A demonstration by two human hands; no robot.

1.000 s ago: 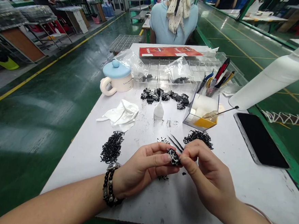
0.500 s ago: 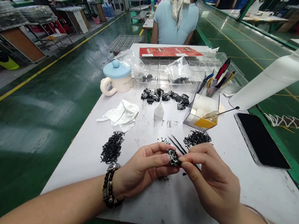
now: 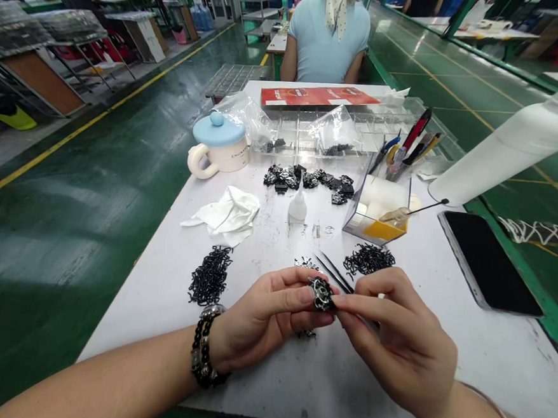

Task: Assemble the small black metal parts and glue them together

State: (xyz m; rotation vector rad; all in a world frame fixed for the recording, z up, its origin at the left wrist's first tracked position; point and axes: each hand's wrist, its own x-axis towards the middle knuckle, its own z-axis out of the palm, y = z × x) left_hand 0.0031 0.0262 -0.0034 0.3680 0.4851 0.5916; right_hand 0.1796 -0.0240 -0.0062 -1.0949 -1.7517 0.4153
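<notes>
My left hand (image 3: 272, 310) holds a small black piece with a silver ornamental face (image 3: 321, 294) between thumb and fingers, tilted up over the table. My right hand (image 3: 394, 338) is closed, index fingertip and thumb pinching at the right edge of the same piece; what lies under the fingertips is hidden. Dark tweezers (image 3: 334, 273) run up-left from behind the right fingers, points apart; whether that hand grips them I cannot tell. Tiny silver parts (image 3: 305, 262) lie beyond the piece. Short black curved pieces form a left pile (image 3: 209, 275) and a right pile (image 3: 370, 260).
A white cloth (image 3: 228, 215), small squeeze bottle (image 3: 297, 207), lidded mug (image 3: 223, 151) and row of black-and-silver pieces (image 3: 305, 178) stand farther back. At right are a clear pen box (image 3: 377, 206), a phone (image 3: 490, 262) and a tall white bottle (image 3: 507, 145). A person (image 3: 328, 37) sits ahead.
My right hand has shifted slightly right and down, its index finger straighter along the piece's edge. The held piece has turned a little, its face showing more. My left hand stays put.
</notes>
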